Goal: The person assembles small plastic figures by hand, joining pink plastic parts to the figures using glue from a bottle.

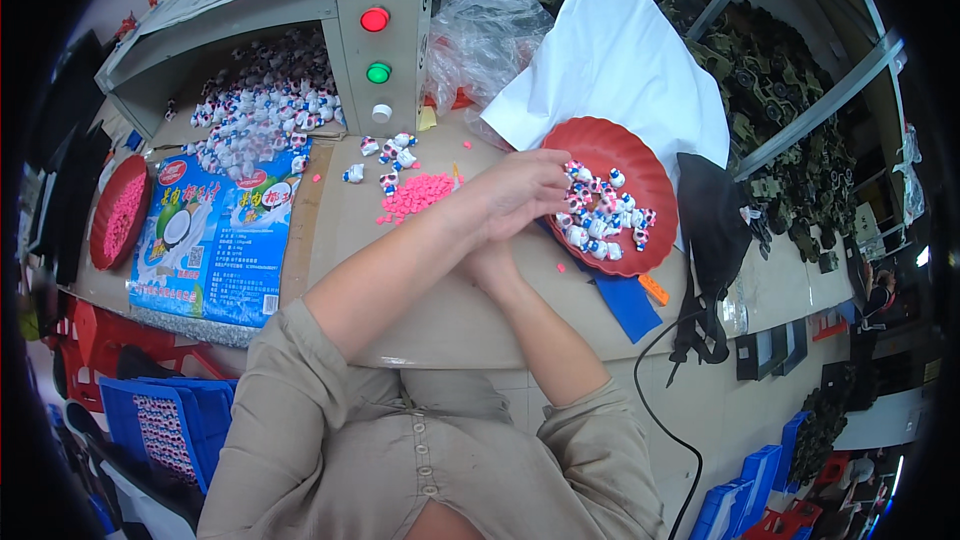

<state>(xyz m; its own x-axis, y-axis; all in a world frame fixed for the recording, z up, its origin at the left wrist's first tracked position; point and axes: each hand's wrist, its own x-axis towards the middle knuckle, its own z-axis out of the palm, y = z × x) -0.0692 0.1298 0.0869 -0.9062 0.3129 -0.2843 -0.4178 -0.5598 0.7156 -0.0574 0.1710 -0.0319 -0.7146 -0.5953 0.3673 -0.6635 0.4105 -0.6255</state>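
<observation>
I see the left hand (525, 190) at the near-left rim of a red dish (590, 140), its fingers bent toward the small figures (603, 225) inside; whether they grip one, I cannot tell. The figures — white, blue and pink — lie heaped in the dish's lower half. The right hand (487, 258) is mostly hidden under the left forearm, so I can't read its fingers.

Far to the left, I have a second red dish (99, 232), full of pink pieces. More figures spill from a grey box (383, 95) with a red and a green button, onto a flattened blue carton (172, 230). A blue crate (120, 415), low at the left, holds rows of figures.

On the table (450, 325), I make out a loose pink pile (418, 195) with several figures just beyond it. A white sheet (625, 60) lies behind the right dish, a black bag (712, 230) beside it — dark green parts (770, 90) are heaped farther off.
</observation>
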